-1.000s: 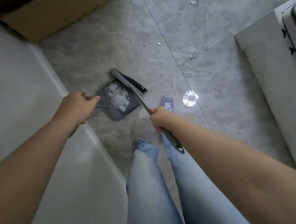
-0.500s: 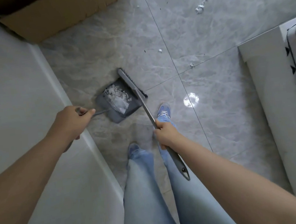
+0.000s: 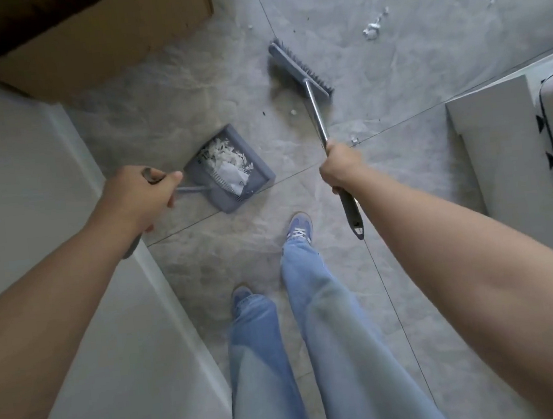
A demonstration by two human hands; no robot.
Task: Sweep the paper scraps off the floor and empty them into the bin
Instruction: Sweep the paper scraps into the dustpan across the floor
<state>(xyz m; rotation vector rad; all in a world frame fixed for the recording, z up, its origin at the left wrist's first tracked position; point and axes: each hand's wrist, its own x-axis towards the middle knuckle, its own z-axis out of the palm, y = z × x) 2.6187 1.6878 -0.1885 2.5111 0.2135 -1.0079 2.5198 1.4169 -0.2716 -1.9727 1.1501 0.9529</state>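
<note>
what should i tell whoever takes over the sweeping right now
Left hand grips the dustpan handle; the pan holds a pile of paper scraps.
Right hand grips the broom handle, its head out on the floor beyond the pan.
Done: one batch of scraps is in the pan.
Left: loose scraps further out, a few bits near the broom head, then emptying the pan. No bin is in view.
</note>
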